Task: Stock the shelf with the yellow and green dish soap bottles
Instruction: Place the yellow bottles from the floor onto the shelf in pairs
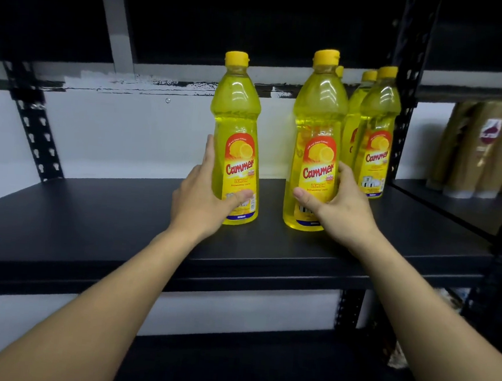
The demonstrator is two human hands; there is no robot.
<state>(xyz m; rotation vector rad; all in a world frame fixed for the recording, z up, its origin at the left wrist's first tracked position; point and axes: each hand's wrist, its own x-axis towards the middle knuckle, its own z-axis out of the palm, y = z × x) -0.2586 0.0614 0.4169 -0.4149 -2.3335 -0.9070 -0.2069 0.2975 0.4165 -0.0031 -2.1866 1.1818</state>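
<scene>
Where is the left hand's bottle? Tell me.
Head view, left of centre: the lemon dish soap bottle stands upright on the black shelf, left hand gripping it, clear of the twin bottle in the right hand.

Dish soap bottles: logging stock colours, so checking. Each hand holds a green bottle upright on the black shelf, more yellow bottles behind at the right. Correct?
No: both held bottles are yellow, not green. In the head view the left hand grips the left bottle and the right hand the right bottle, upright on the black shelf, more yellow bottles behind at the right.
</scene>
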